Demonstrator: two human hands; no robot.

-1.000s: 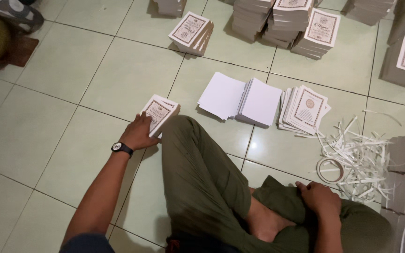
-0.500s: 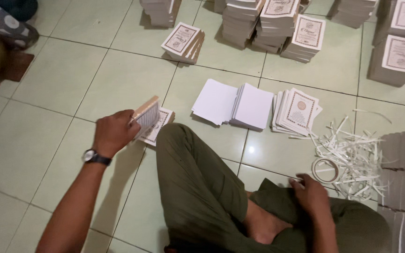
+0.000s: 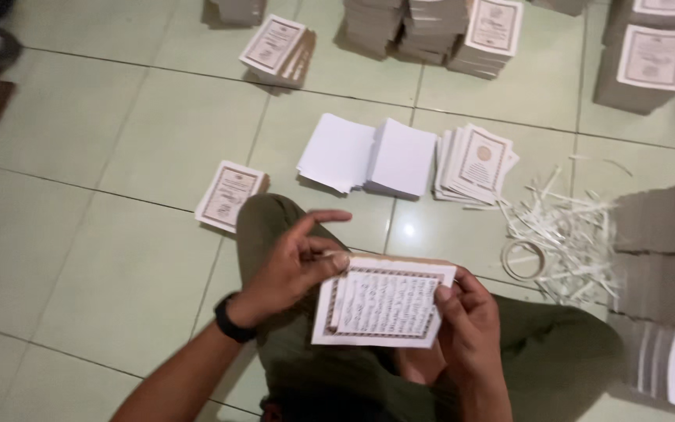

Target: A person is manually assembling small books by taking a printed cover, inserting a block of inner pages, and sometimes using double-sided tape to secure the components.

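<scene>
From the head camera, pale green floor tiles [image 3: 119,258] carry a small stack of cream booklets with brown-framed covers [image 3: 230,195] just left of the person's olive-trousered knee [image 3: 267,223]. Ahead lie two piles of blank white sheets [image 3: 369,156], and beside them a fanned pile of printed cover cards [image 3: 474,164]. To its right sit a heap of white paper trimmings [image 3: 568,234] and a tape ring [image 3: 523,260]. Taller booklet stacks [image 3: 431,27] line the far edge.

Over the lap, a white rectangular booklet with an ornate bordered page [image 3: 383,303] lies face up, long axis running left to right, slightly tilted. The left hand [image 3: 294,266] pinches its upper left corner, index finger raised. The right hand [image 3: 466,320] grips the right edge, thumb on top.
</scene>
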